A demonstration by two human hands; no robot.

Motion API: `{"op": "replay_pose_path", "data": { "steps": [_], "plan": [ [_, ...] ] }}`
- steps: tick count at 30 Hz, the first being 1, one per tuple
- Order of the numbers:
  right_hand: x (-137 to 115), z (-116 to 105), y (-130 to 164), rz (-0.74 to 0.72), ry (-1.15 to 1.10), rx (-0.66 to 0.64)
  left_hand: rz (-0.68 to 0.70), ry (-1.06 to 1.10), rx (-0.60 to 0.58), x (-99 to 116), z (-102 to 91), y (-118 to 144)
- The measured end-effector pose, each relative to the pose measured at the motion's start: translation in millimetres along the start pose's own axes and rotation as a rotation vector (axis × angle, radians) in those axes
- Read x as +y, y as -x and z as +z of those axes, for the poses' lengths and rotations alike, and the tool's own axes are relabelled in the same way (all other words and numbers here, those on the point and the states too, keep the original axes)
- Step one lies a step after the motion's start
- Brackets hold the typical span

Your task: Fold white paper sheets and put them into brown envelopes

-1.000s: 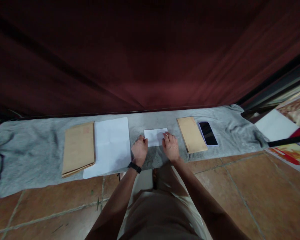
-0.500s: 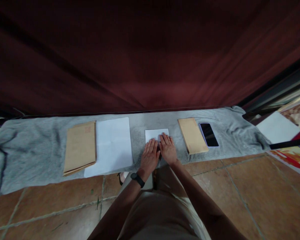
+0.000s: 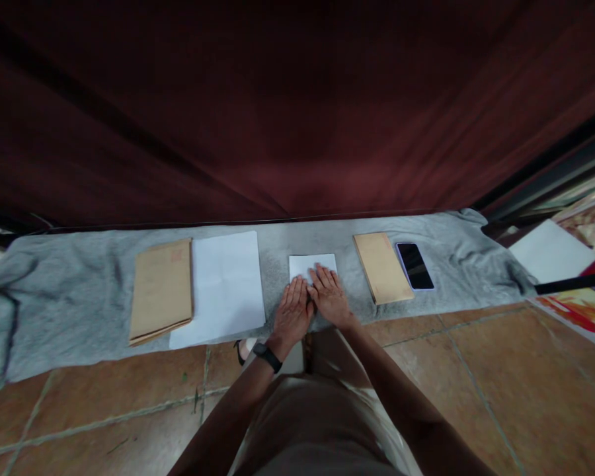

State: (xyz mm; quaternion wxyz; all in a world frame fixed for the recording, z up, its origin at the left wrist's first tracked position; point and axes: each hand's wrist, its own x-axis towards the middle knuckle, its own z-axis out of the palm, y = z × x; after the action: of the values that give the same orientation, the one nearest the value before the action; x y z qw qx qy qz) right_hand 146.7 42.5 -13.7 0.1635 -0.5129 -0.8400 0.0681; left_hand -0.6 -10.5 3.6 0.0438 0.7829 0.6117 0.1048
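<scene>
A small folded white paper [image 3: 311,264] lies on a grey cloth [image 3: 69,297] spread over the floor. My left hand [image 3: 292,312], with a black band on its wrist, lies flat on the paper's near left part. My right hand [image 3: 328,295] lies flat beside it on the near right part, fingers spread. Both hands press down side by side, thumbs touching. The near edge of the paper is hidden under them.
Left of the hands lie a large white sheet [image 3: 224,285] and a brown envelope stack [image 3: 161,289]. To the right lie another brown envelope [image 3: 381,266] and a dark phone [image 3: 414,265]. A maroon curtain [image 3: 277,106] hangs behind. Tiled floor [image 3: 500,377] spreads nearer me.
My left hand opened from a loose fist at the paper's left edge and slid right, flat onto the paper beside my right hand. Both hands then shifted slightly.
</scene>
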Motion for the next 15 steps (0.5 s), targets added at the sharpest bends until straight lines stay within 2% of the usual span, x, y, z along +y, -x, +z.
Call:
{"op": "replay_pose_path", "data": {
  "steps": [10,12,15],
  "plan": [
    [18,-6,19,0.128,0.051,0.047,-0.107,0.028,0.018,-11,-5.4,14],
    [19,-8,20,0.138,0.05,0.042,-0.114,0.043,0.045,-9,-7.3,9],
    [18,-8,20,0.143,0.054,0.037,-0.085,0.07,0.071,-3,-8.1,-13]
  ]
}}
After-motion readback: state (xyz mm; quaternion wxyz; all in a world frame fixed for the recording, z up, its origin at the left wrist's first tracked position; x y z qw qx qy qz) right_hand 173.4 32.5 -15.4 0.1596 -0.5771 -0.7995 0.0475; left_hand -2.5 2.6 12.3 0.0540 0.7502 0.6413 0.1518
